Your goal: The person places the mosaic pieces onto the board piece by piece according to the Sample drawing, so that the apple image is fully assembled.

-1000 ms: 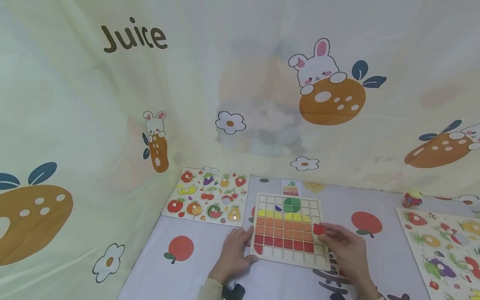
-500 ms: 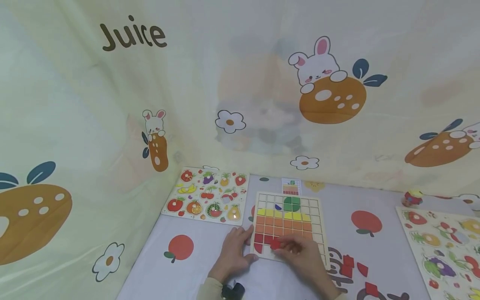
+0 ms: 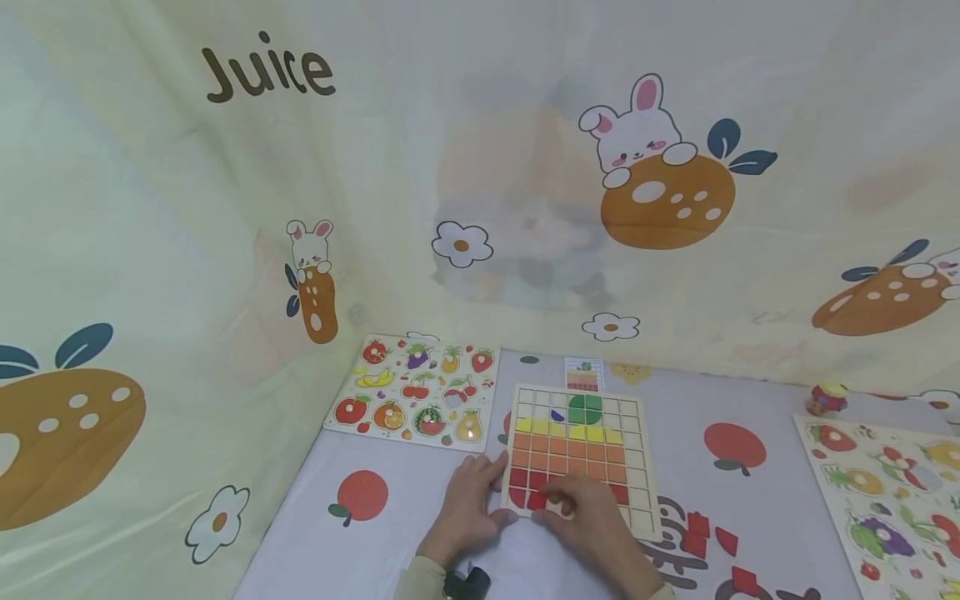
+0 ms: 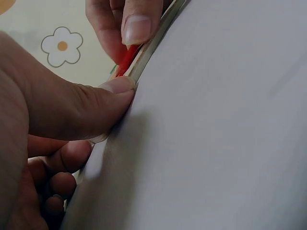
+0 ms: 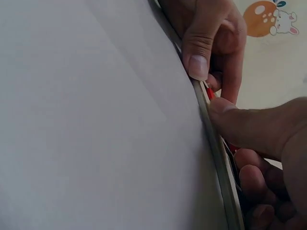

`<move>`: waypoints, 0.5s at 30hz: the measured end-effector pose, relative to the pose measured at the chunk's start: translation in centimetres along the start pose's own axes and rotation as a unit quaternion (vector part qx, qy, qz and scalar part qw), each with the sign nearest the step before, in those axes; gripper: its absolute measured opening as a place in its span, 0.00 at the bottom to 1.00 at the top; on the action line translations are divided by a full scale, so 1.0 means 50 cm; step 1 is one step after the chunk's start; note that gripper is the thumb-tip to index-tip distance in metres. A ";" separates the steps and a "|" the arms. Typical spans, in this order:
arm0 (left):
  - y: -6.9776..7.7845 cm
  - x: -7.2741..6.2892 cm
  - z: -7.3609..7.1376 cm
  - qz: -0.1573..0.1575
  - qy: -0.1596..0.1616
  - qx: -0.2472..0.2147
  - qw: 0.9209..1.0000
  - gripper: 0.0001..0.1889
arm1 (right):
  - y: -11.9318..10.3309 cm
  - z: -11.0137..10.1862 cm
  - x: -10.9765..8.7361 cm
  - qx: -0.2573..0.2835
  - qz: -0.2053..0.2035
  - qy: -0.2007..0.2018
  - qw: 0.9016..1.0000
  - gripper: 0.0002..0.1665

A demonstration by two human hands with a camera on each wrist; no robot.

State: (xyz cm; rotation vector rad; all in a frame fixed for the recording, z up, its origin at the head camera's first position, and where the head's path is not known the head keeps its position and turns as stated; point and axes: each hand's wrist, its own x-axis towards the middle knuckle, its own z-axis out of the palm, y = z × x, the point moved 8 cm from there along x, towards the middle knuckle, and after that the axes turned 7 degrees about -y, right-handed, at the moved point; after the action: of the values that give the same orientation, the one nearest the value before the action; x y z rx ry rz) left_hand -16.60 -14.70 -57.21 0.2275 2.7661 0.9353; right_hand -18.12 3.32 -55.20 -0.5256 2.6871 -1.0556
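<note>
A wooden grid board (image 3: 641,492) lies on the table, filled with rows of yellow, orange and red tiles and a green shape near its top. My left hand (image 3: 468,504) holds the board's lower left corner, thumb at the front edge and fingers along the left side. With thumb and forefinger, my right hand (image 3: 592,521) pinches a red tile (image 3: 536,500) at the bottom row, beside the rounded red corner tile (image 3: 517,497). In the left wrist view, the red tile (image 4: 125,61) shows between both hands at the board's edge. My right hand covers part of the lower rows.
Several loose red tiles (image 3: 697,533) lie right of the board. Behind it stands a small pattern card (image 3: 583,375). Fruit puzzle boards lie at the left (image 3: 411,398) and far right (image 3: 888,500), with a small figurine (image 3: 827,398) near the latter. A printed curtain (image 3: 525,167) encloses the table.
My right hand has carried the red tile from the board's right edge leftward and down to the bottom row, beside the corner tile. My left hand has stayed at the corner.
</note>
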 end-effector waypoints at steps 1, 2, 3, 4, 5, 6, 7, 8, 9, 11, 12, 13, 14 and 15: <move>0.000 0.000 0.000 0.000 0.000 -0.001 1.000 0.45 | 0.000 -0.001 0.000 0.001 -0.004 0.001 1.000 0.18; 0.000 -0.001 0.000 -0.001 0.000 -0.001 1.000 0.45 | 0.001 -0.002 -0.001 0.003 -0.008 0.003 1.000 0.17; 0.000 0.000 0.000 0.000 0.001 -0.001 1.000 0.45 | 0.001 -0.003 -0.001 0.005 -0.012 0.005 1.000 0.17; 0.000 0.000 0.000 0.000 0.002 -0.002 1.000 0.45 | 0.000 -0.005 -0.001 0.004 -0.016 0.008 1.000 0.16; 0.000 0.000 0.000 0.000 0.002 -0.001 1.000 0.45 | -0.001 -0.005 -0.001 0.002 -0.020 0.010 1.000 0.15; 0.000 0.000 -0.001 0.000 0.003 -0.002 1.000 0.45 | -0.001 -0.005 -0.001 -0.003 -0.022 0.011 1.000 0.14; 0.001 0.000 -0.001 0.002 0.003 -0.002 1.000 0.45 | -0.003 -0.004 -0.001 -0.008 -0.024 0.010 1.000 0.13; 0.001 0.001 -0.002 0.001 0.003 -0.002 1.000 0.45 | -0.004 -0.003 0.000 -0.014 -0.025 0.010 1.000 0.12; 0.001 0.001 -0.002 0.001 0.003 -0.003 1.000 0.45 | -0.005 -0.002 0.000 -0.019 -0.024 0.009 0.999 0.12; 0.001 0.001 -0.002 -0.001 0.000 -0.006 1.000 0.45 | -0.007 -0.001 0.001 -0.026 -0.020 0.008 0.999 0.10; 0.001 0.000 -0.002 -0.003 -0.001 -0.008 1.000 0.45 | -0.008 -0.001 0.001 -0.027 -0.017 0.007 0.999 0.10; 0.001 0.000 -0.002 -0.004 -0.002 -0.010 1.000 0.45 | -0.009 -0.001 0.001 -0.029 -0.013 0.007 0.999 0.10; 0.000 0.000 -0.002 -0.006 -0.004 -0.012 1.000 0.45 | -0.010 -0.001 0.002 -0.032 -0.010 0.009 0.999 0.09; 0.000 0.000 -0.001 -0.007 -0.004 -0.013 1.000 0.45 | -0.011 -0.002 0.002 -0.034 -0.007 0.009 0.999 0.09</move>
State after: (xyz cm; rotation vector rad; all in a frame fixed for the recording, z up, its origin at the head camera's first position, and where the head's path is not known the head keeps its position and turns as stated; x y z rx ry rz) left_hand -16.62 -14.74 -57.18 0.2082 2.7417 0.9653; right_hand -18.12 2.94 -54.77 -0.5501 2.7476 -0.9810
